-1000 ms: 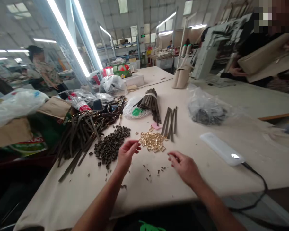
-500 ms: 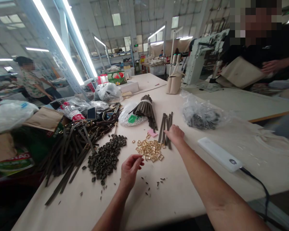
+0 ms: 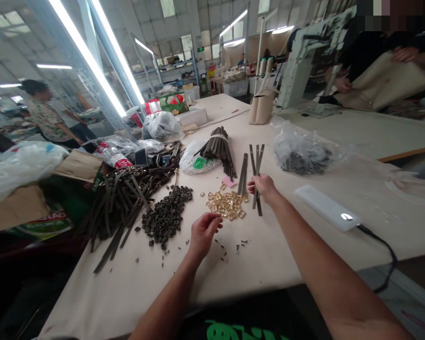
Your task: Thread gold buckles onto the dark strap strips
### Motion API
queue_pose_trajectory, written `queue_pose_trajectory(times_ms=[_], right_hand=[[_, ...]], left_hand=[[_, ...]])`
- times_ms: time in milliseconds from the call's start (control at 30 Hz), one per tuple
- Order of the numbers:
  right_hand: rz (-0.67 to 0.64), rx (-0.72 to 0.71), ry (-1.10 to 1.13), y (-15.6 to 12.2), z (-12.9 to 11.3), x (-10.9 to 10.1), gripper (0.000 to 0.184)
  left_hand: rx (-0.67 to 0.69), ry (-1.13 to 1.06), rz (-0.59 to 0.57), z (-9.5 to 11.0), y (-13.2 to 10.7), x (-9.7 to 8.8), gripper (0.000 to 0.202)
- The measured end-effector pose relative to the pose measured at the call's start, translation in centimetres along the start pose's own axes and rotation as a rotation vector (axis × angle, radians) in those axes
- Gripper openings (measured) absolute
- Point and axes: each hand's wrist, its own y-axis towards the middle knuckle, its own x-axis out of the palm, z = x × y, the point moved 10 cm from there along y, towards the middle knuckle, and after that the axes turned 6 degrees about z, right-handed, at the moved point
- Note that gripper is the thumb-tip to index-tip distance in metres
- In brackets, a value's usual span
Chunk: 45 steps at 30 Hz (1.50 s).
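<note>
My right hand is closed on a few dark leather strips, lifted off the table and fanned upward. A couple more strips lie flat just left of it. My left hand hovers over the table with thumb and fingers pinched together; what they hold is too small to make out. A pile of small gold buckles lies between my hands. A heap of small dark loops sits left of the buckles.
A tangle of dark straps spreads at left beside bags and boxes. A tied strip bundle and plastic bags lie further back. A white device with a cable rests at right. A person handles tan material at the far right.
My right hand went from near me out to the strips, closed on a few and lifted them. My left hand stayed pinched near the buckles.
</note>
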Motion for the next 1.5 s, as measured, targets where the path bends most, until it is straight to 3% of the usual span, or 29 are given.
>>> queue_pose_trajectory(times_ms=[133, 200, 333, 433, 533, 600, 767, 867, 967, 1100, 1200, 1300, 1333, 1400, 1500], right_hand=[[-0.01, -0.175, 0.12, -7.4, -1.7, -1.3, 0.033], [0.014, -0.433, -0.044, -12.3, -2.8, -1.9, 0.033], [-0.025, -0.728, -0.406, -20.5, -0.8, -1.4, 0.038], [-0.031, -0.796, -0.594, -23.6, 1.9, -1.9, 0.044], [-0.022, -0.737, -0.561, -24.2, 3.6, -3.6, 0.042], [-0.113, -0.642, -0.418, -24.0, 4.3, -3.9, 0.036], [-0.569, -0.358, 0.048, -24.4, 3.9, -0.7, 0.031], [-0.657, -0.282, 0.233, -24.2, 2.8, 0.4, 0.033], [-0.574, -0.296, 0.27, -23.2, 2.2, 0.3, 0.029], [-0.246, -0.391, 0.335, -21.8, 0.3, -2.2, 0.017], [-0.079, -0.361, 0.684, -20.8, -1.6, -4.6, 0.017], [0.03, -0.222, 1.012, -18.9, -1.7, -6.6, 0.022], [0.001, -0.167, 1.048, -18.3, -1.5, -6.5, 0.026], [-0.2, -0.045, 0.983, -17.5, -0.7, -4.8, 0.035], [-0.527, 0.039, 0.672, -18.8, 2.0, -1.4, 0.043]], left_hand=[[-0.009, -0.014, -0.057, 0.4, -0.1, 0.6, 0.035], [-0.037, -0.047, -0.099, 0.6, -0.6, 1.0, 0.05], [-0.073, -0.118, -0.164, 1.7, -2.3, 1.5, 0.066], [-0.178, -0.188, -0.111, 1.4, -3.5, 0.8, 0.06], [-0.289, -0.25, -0.036, 0.5, -4.4, -0.1, 0.049], [-0.316, -0.26, -0.034, 0.2, -4.9, -0.1, 0.043], [-0.315, -0.231, -0.203, -0.5, -6.8, 2.4, 0.036], [-0.325, -0.231, -0.266, -0.9, -7.7, 3.6, 0.037], [-0.352, -0.278, -0.197, -1.2, -7.9, 3.3, 0.043], [-0.319, -0.347, -0.108, -0.1, -7.8, 2.4, 0.039], [-0.277, -0.341, -0.083, 0.5, -7.8, 1.9, 0.035], [-0.261, -0.256, -0.09, 0.0, -7.8, 1.5, 0.032], [-0.257, -0.226, -0.093, -0.3, -7.8, 1.4, 0.031], [-0.251, -0.196, -0.094, -0.7, -7.8, 1.2, 0.031], [-0.264, -0.231, -0.089, -1.1, -8.2, 1.0, 0.034]])
